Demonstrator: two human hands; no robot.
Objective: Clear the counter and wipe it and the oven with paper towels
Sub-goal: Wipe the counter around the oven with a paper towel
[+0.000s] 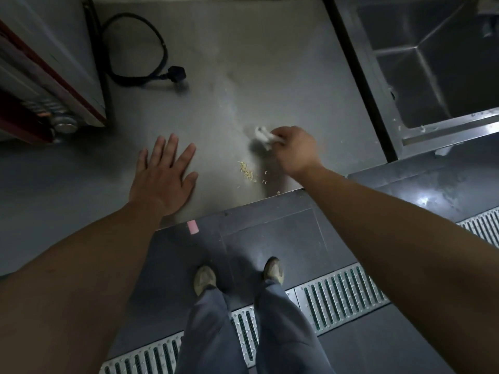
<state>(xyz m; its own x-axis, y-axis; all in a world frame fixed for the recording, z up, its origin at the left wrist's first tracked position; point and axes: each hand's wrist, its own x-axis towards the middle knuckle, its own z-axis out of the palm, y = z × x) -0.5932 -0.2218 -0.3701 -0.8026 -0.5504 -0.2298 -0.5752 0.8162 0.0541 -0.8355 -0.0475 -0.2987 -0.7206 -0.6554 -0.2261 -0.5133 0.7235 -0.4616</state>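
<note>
Wiping step, grey steel counter [243, 63]: right hand [295, 149] clenched on crumpled white paper towel [263, 134], pressed to the surface; left hand [164, 176] flat, fingers spread, empty. Pale noodle crumbs [247, 171] lie near the front edge; best gathered inward, not pushed over it.

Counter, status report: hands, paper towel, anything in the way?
Right hand gripping wadded paper towel on counter. Left hand flat, open. Crumbs near front edge. Black cord and plug lying at back left.
</note>
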